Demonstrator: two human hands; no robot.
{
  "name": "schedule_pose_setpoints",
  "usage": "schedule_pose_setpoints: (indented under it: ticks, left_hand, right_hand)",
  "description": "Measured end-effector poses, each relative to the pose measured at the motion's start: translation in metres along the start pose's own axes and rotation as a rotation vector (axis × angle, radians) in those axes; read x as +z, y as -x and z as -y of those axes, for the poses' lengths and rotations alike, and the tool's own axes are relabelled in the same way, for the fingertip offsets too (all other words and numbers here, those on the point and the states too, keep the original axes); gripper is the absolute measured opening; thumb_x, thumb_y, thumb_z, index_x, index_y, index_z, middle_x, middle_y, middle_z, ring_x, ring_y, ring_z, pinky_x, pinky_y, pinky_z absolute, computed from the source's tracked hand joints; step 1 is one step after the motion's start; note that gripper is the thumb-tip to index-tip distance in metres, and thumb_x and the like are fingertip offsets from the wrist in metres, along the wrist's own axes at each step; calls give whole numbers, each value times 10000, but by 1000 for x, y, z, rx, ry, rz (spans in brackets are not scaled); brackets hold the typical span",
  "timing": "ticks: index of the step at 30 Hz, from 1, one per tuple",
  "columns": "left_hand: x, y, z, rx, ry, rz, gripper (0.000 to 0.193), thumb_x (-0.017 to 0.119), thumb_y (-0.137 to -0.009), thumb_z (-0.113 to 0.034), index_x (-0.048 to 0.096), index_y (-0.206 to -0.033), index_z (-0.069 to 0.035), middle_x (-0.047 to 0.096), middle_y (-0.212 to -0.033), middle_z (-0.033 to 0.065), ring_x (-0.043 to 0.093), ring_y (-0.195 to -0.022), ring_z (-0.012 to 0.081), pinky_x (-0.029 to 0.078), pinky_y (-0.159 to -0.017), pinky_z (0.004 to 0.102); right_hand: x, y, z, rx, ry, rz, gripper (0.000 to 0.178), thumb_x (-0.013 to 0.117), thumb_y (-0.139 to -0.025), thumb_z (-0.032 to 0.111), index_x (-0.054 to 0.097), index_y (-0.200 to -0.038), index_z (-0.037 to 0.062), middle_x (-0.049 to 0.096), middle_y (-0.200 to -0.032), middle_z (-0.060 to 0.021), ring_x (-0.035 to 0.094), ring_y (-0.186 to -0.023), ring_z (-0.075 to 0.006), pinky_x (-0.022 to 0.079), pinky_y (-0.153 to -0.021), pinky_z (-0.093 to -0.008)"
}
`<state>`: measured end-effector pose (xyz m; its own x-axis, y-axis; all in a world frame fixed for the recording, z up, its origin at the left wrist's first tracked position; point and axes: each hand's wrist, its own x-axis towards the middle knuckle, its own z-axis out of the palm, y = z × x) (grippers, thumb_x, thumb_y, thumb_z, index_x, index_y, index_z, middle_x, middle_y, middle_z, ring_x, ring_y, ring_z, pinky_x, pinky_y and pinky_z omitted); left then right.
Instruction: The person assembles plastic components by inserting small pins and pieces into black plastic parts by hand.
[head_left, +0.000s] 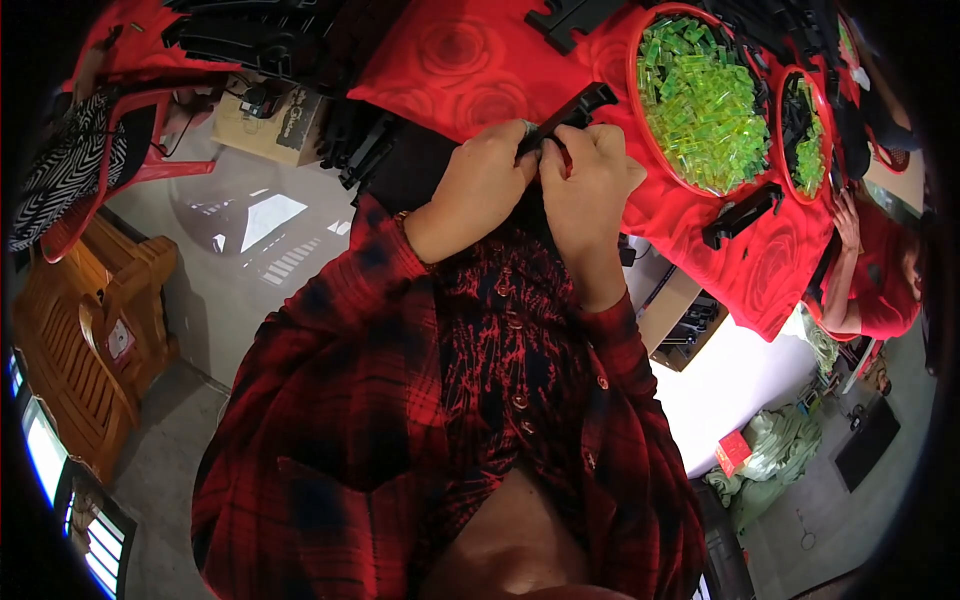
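Both my hands meet at the near edge of the red rose-patterned tablecloth, around a long black plastic part. My left hand is closed on the part's near end, fingers bent round it. On the other side, my right hand presses its thumb and bent fingers against the same part. Its far end sticks out beyond my fingers, and the near end is hidden by them. Whether a smaller piece sits between my fingertips cannot be made out.
Right of my hands stands a red basin of translucent yellow-green pieces. Beside it is a smaller red basin with green and black pieces. Another black part lies nearby. Black parts pile up left. A person in red sits right.
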<state>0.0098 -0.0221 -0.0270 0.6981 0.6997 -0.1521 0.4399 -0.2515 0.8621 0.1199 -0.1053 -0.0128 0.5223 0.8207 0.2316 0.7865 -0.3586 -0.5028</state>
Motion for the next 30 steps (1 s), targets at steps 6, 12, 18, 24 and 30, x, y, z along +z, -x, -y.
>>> schedule_pose_setpoints:
  ticks: [6,12,18,24,30]
  left_hand:
    - [0,-4,6,-10,19,12,206,646,-887,-153,589,-971,26,638,-918,253,626,-894,450,500,-745,511]
    - [-11,-6,2,-187,194,155,234,621,-903,-129,646,-1089,10,680,-876,149,657,-813,175,506,-730,333]
    - [-8,-4,18,-252,775,282,314,614,-899,-107,628,-1185,24,672,-1005,26,600,-934,94,488,-844,261]
    - [-10,-2,6,-211,472,181,341,586,-909,-103,607,-1229,11,667,-1009,39,582,-951,78,487,-834,256]
    - [-5,-4,1,-43,-35,73,200,569,-955,-142,576,-1054,32,649,-955,225,648,-912,380,507,-769,430]
  right_hand:
    - [6,0,-1,26,-24,29,148,712,-812,131,678,-947,79,571,-949,-77,551,-942,-246,314,-845,-409]
    - [7,-1,-1,67,-43,20,168,723,-798,115,653,-947,83,565,-968,-83,553,-951,-257,318,-859,-415]
    - [11,-2,-12,91,-79,20,164,731,-787,96,635,-919,90,561,-974,-88,556,-971,-267,324,-871,-428]
    - [10,-4,-14,57,-66,19,165,737,-781,103,636,-912,99,563,-976,-82,558,-950,-265,323,-885,-437]
    - [12,-2,-8,185,-235,54,143,721,-785,113,640,-903,105,565,-925,-71,550,-923,-257,316,-869,-414]
